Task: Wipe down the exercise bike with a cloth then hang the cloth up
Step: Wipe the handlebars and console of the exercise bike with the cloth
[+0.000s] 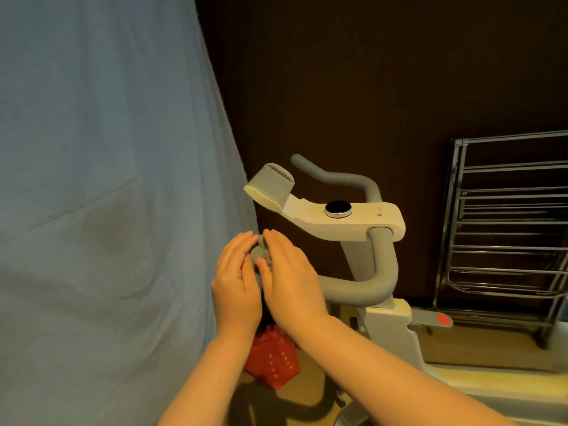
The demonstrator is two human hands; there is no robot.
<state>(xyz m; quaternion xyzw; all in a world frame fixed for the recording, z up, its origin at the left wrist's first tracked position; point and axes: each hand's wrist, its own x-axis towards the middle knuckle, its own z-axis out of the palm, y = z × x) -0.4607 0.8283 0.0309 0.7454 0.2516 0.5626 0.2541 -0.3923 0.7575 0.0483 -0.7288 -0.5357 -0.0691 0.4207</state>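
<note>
The exercise bike (381, 221) stands in the middle, with a white console, a black dial (338, 208) and grey foam handlebars (359, 287). My left hand (236, 281) and my right hand (292, 278) flank the near handlebar's end (261, 252), fingers fairly straight, palms facing each other. My right thumb lies against the foam tip. A red cloth (270, 361) with yellow lettering hangs just below both hands. Its top is hidden behind my wrists, so I cannot tell what holds it.
A large blue sheet (107, 179) hangs on the left, close to my left hand. A metal drying rack (504, 241) stands at the right against the dark wall. A red knob (442, 319) sits on the bike's frame. Wooden floor lies below.
</note>
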